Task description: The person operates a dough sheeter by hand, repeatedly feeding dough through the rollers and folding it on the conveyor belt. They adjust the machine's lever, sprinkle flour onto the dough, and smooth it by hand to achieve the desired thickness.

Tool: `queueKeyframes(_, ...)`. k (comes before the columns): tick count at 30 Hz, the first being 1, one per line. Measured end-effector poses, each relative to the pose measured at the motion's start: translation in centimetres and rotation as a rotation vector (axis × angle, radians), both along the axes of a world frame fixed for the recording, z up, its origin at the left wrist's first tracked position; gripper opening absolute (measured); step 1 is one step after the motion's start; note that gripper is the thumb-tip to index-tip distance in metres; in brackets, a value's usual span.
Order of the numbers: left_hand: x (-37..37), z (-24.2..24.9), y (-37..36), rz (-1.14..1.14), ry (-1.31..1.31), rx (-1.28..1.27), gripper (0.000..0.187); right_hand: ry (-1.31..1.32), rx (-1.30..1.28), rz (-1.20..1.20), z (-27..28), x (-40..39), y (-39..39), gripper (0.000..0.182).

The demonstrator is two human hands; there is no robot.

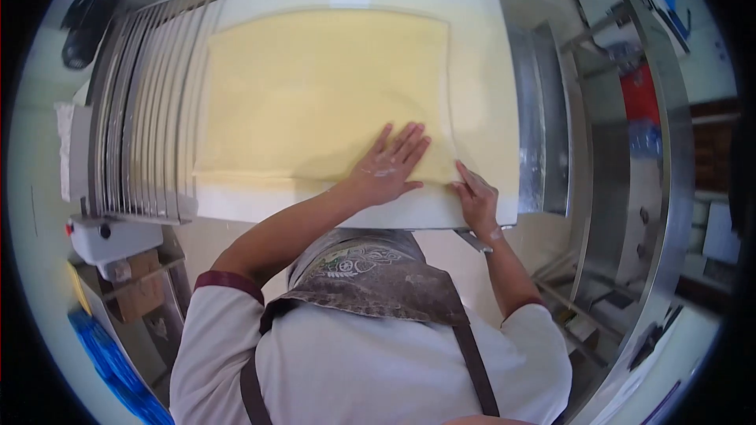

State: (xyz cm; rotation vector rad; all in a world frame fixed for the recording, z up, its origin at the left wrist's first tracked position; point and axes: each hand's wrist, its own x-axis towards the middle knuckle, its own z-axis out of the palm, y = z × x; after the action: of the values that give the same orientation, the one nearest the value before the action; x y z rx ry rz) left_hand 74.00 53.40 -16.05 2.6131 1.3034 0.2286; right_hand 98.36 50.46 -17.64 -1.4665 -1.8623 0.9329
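Dough sheet: one, pale yellow, roughly square, lying flat on the white belt; a fold or doubled strip shows along its near edge.
Conveyor belt: one, white, carrying the dough; bare margins run along its far side, its right side and a narrow strip at the near side.
Left hand: flat, palm down, fingers spread and straight, pressing on the dough's near right part; it clamps nothing.
Right hand: at the dough's near right corner, fingertips touching the dough edge where it meets the bare belt; fingers extended and close together, and whether they pinch the edge I cannot tell.
Hands, count: two, both the person's own, just beside each other, not touching.
Roller guard: one set of metal bars, about eight, lying side by side at the left end of the belt, touching the dough's left edge area.
Machine housing: one white body below the guard, with one red knob at its left.
Metal frame: steel panels and rails at the right of the belt, well apart from the dough.
Apron: one, grey and flour-stained, with two straps over a white shirt.
Blue plastic: one bundle low at the left, near the floor.
Open room: the far half of the dough is free of both hands; the belt's right margin beside the right hand is bare.
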Motion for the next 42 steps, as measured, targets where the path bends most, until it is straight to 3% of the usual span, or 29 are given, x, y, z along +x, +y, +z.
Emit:
queueKeyframes(4, -0.3, -1.8, -0.4, 0.003, -0.094, 0.074, 0.082, -0.134, 0.124, 0.213, 0.4, 1.7, 2.3, 0.044)
queueKeyframes(8, -2.7, -2.2, -1.4, 0.044, -0.258, -0.004, 0.087, -0.502, 0.279, 0.424, 3.5, -3.9, 7.1, 0.068)
queueKeyframes(12, -16.2, -1.8, -3.7, 0.686, -0.058, -0.035, 0.081, -0.803, 0.295, 0.815, 3.7, -13.5, 6.5, 0.083)
queueKeyframes(15, -26.4, -1.2, -7.7, 1.173, 0.091, -0.028, 0.075, -0.705, 0.471, 0.850, 2.0, -20.8, 6.9, 0.080)
queueKeyframes(19, -31.0, -2.8, -10.1, 1.459, -0.100, -0.039, 0.069, -0.617, 0.644, 0.857, 0.0, -34.7, 7.3, 0.079)
queueKeyframes(21, -31.0, -4.1, -11.5, 1.476, -0.281, 0.076, 0.064, -0.552, 0.691, 0.873, -0.4, -41.4, 5.0, 0.076)
queueKeyframes(22, -31.1, -4.6, -12.4, 1.472, -0.373, 0.140, 0.061, -0.546, 0.738, 1.002, -0.6, -43.3, 3.2, 0.074)
queueKeyframes(23, -31.7, -2.6, -14.3, 1.238, -0.542, 0.070, 0.057, -0.542, 0.787, 1.132, -0.5, -45.1, 1.5, 0.071)
queueKeyframes(24, -32.3, 0.5, -17.2, 0.988, -0.685, 0.006, 0.052, -0.473, 0.665, 1.358, 0.1, -45.9, -0.2, 0.054)
queueKeyframes(26, -32.0, 3.1, -23.9, 0.940, -0.631, 0.566, 0.045, -0.339, 0.606, 1.712, 1.6, -45.6, -2.7, 0.034)
queueKeyframes(27, -34.3, 4.3, -27.5, 1.010, -0.650, 0.673, 0.044, -0.162, 0.222, 1.787, 4.8, -46.0, -4.1, 0.028)
queueKeyframes(28, -36.7, 5.1, -31.5, 1.070, -0.670, 0.775, 0.042, -0.079, 0.319, 1.790, 7.6, -48.4, -5.1, 0.025)
queueKeyframes(30, -44.3, 5.3, -39.4, 1.423, -0.825, 0.966, 0.040, 0.089, 0.474, 1.765, 12.8, -53.8, -7.9, 0.022)
queueKeyframes(31, -48.4, 6.7, -42.9, 1.606, -0.705, 1.067, 0.037, 0.132, 0.450, 1.667, 15.4, -57.5, -10.4, 0.020)
queueKeyframes(33, -59.3, 4.7, -47.4, 1.710, -0.558, 1.330, 0.045, 0.185, 0.495, 1.524, 19.3, -67.8, -16.3, 0.020)
queueKeyframes(36, -68.4, 3.7, -51.2, 1.677, -0.939, 0.437, 0.051, 0.097, 0.934, 1.605, 18.8, -84.6, -23.3, 0.055)
queueKeyframes(38, -71.2, 2.2, -52.3, 1.440, -0.983, 0.384, 0.054, -0.114, 1.160, 1.459, 18.0, -94.4, -25.4, 0.067)
queueKeyframes(40, -73.1, -0.2, -52.7, 1.288, -1.001, 0.357, 0.055, -0.455, 1.021, 1.377, 19.3, -100.8, -28.1, 0.070)
queueKeyframes(42, -74.2, -2.4, -53.5, 1.239, -0.971, 0.349, 0.053, -0.878, 0.636, 1.334, 20.7, -106.1, -29.3, 0.063)
